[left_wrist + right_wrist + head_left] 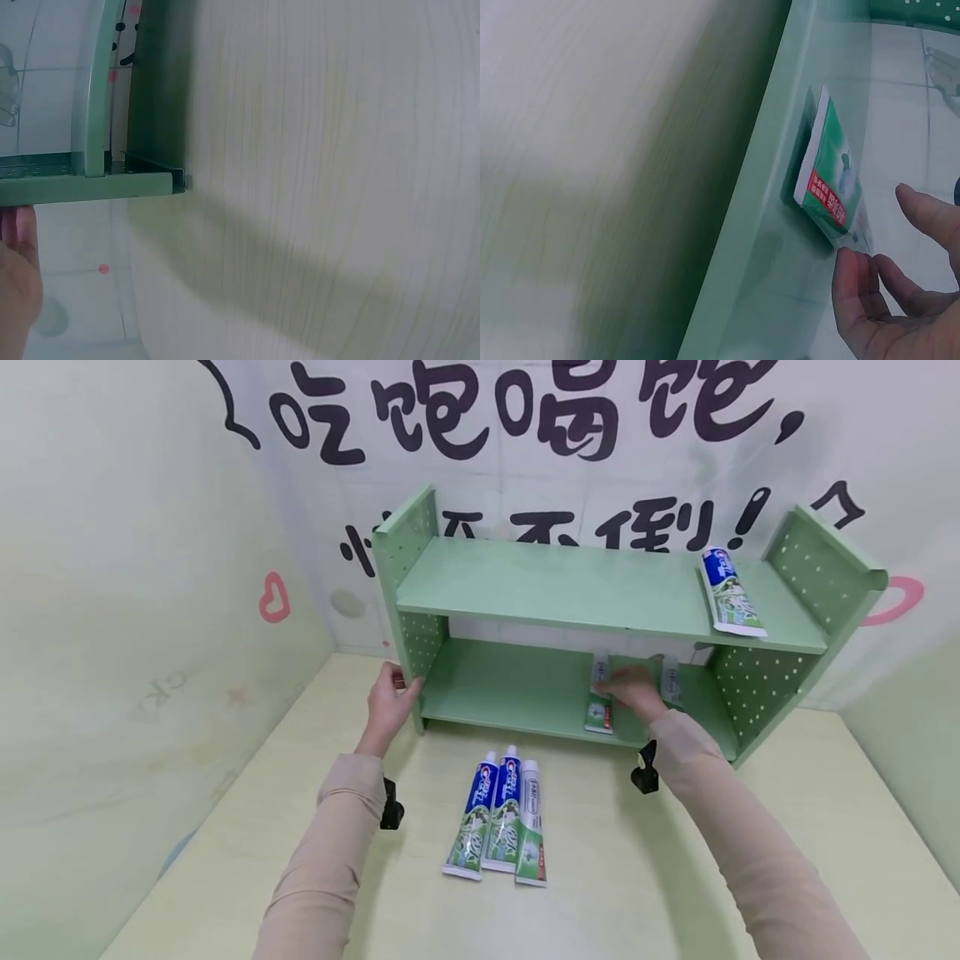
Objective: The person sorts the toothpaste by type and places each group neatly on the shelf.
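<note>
In the head view, my left hand (390, 703) touches the outer face of the left side panel of a green two-tier shelf (525, 581). The left wrist view shows its fingers (26, 225) against that panel. My right hand (636, 689) is over the lower board, beside a white-and-green toothpaste tube (600, 717) lying there. In the right wrist view its fingertips (845, 259) are at the tube (832, 172), while the thumb (922, 210) stands apart from it. Another pale toothpaste tube (671, 681) lies farther right, partly hidden by the right hand and arm.
Two blue-and-green toothpaste tubes (471, 827) and one white-and-green tube (531, 827) lie side by side on the pale wooden table (585, 902). A blue-and-green tube (729, 593) rests on the upper board at right. Behind the shelf rises a wall with black lettering (577, 414).
</note>
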{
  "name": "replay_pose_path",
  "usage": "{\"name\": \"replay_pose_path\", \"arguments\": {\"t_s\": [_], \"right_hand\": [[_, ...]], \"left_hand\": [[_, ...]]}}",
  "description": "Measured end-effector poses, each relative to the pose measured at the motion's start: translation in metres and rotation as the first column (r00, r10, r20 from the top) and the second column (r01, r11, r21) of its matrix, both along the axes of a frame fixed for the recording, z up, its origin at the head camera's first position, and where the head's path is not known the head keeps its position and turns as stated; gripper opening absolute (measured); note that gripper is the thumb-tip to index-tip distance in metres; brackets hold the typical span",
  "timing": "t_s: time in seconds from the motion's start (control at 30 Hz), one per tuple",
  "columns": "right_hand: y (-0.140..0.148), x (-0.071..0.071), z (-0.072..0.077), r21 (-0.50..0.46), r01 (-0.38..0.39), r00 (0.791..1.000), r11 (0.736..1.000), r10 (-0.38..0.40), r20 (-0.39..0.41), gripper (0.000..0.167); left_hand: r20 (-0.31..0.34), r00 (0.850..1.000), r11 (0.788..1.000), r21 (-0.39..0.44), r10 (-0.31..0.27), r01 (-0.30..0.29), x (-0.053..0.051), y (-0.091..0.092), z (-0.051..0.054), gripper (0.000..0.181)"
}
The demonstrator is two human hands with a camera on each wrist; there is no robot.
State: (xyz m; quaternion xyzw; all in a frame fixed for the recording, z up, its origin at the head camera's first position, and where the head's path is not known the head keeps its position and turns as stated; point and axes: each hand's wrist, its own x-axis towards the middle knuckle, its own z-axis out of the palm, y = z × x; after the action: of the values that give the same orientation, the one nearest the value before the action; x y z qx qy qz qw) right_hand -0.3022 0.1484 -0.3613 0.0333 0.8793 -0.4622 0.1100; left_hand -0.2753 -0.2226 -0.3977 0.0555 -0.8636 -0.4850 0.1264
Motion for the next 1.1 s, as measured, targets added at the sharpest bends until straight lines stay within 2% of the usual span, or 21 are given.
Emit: {"name": "replay_pose_path", "arguments": {"t_s": [0.27, 0.53, 0.7, 0.93, 1.1], "right_hand": [[-0.001, 0.01, 0.01, -0.009, -0.05, 0.998, 0.999, 0.05, -0.045, 0.059], [-0.003, 0.013, 0.013, -0.014, -0.02, 1.0, 1.0, 0.019, -0.017, 0.057], [-0.005, 0.015, 0.012, 0.016, -0.033, 0.999, 0.999, 0.033, -0.008, 0.058], [-0.008, 0.022, 0.013, 0.003, -0.061, 0.997, 0.998, 0.061, -0.037, 0.053], [-0.01, 0.031, 0.01, -0.03, -0.076, 0.994, 0.997, 0.073, -0.087, 0.05]], "left_hand": [[0.01, 1.0, 1.0, 0.005, 0.006, -0.006, -0.001, -0.001, 0.0, 0.034], [0.014, 1.0, 1.0, -0.01, -0.006, 0.006, -0.001, 0.0, 0.0, 0.035], [0.009, 1.0, 1.0, -0.012, -0.009, 0.009, -0.001, 0.0, 0.001, 0.036], [0.015, 1.0, 1.0, -0.027, -0.008, 0.009, -0.003, 0.0, 0.003, 0.036], [0.029, 1.0, 0.999, -0.038, -0.008, 0.01, -0.002, 0.0, 0.004, 0.036]]}}
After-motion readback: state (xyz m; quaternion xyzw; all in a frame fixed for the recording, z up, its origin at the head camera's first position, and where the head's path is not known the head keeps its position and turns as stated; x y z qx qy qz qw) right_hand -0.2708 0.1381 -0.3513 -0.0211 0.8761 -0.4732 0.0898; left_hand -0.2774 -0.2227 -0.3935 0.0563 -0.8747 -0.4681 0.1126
